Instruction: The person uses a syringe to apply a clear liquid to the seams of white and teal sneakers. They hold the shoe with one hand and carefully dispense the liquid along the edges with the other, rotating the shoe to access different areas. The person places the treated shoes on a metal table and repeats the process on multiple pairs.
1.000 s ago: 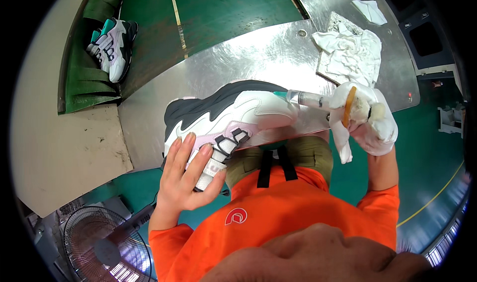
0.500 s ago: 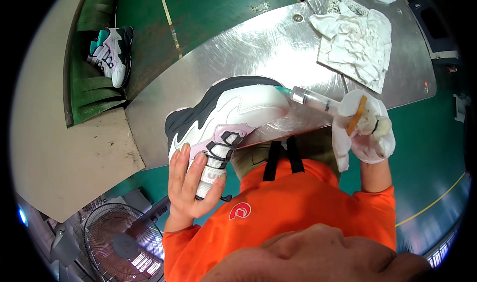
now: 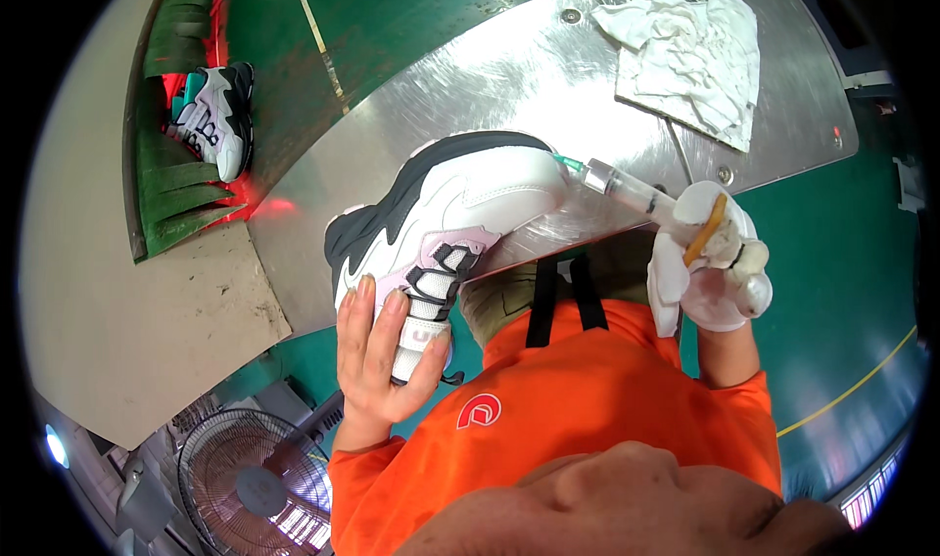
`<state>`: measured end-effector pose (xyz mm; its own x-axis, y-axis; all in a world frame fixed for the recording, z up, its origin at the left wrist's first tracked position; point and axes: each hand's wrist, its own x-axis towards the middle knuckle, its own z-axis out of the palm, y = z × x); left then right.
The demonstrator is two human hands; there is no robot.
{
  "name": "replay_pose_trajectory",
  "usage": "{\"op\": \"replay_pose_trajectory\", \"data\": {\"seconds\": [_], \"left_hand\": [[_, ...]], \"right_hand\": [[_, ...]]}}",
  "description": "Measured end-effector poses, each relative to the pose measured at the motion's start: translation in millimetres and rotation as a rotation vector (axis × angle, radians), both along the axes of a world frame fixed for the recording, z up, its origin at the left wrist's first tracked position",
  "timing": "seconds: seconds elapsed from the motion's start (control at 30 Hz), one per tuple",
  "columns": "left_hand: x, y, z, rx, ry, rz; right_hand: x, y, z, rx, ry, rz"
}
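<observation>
While the left hand [image 3: 377, 355] steadies it, the sneaker [image 3: 446, 228] (white, black-trimmed) lies sideways.

bright, even | glare on metal table [image 3: 490, 76] | fisheye-bent edges | sharp

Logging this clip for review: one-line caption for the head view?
Bare left hand steadies a white sneaker on a metal table while the gloved right hand aims a syringe at its toe.

Steel table [image 3: 509, 76] carries 1 sneaker [image 3: 450, 213] and, apparently, crumpled white cloths [image 3: 690, 52].
</observation>
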<state>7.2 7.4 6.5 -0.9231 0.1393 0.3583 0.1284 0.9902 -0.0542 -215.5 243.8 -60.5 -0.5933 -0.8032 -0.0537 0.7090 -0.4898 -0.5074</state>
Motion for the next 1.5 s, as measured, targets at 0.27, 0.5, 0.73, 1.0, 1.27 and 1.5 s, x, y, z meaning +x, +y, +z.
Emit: {"op": "replay_pose_trajectory", "data": {"seconds": [0.27, 0.5, 0.73, 1.0, 1.27, 1.5], "left_hand": [[2, 1, -4, 0.003, -0.002, -0.008], [5, 3, -8, -0.008, 0.02, -0.021], [6, 4, -6, -0.005, -0.003, -0.017], [-7, -6, 12, 0.087, -0.069, -0.009], [-47, -38, 42, 0.319, -0.166, -0.034], [-93, -88, 61, 0.707, -0.463, 0.005]], "right_hand": [[11, 7, 5, 0.015, 0.023, 0.013], [20, 8, 22, 0.098, 0.035, -0.018], [31, 4, 59, 0.325, 0.073, -0.016], [45, -3, 65, 0.501, 0.443, -0.046], [33, -18, 26, 0.399, 0.747, -0.1], [22, -40, -25, 0.253, 0.776, -0.093]]}}
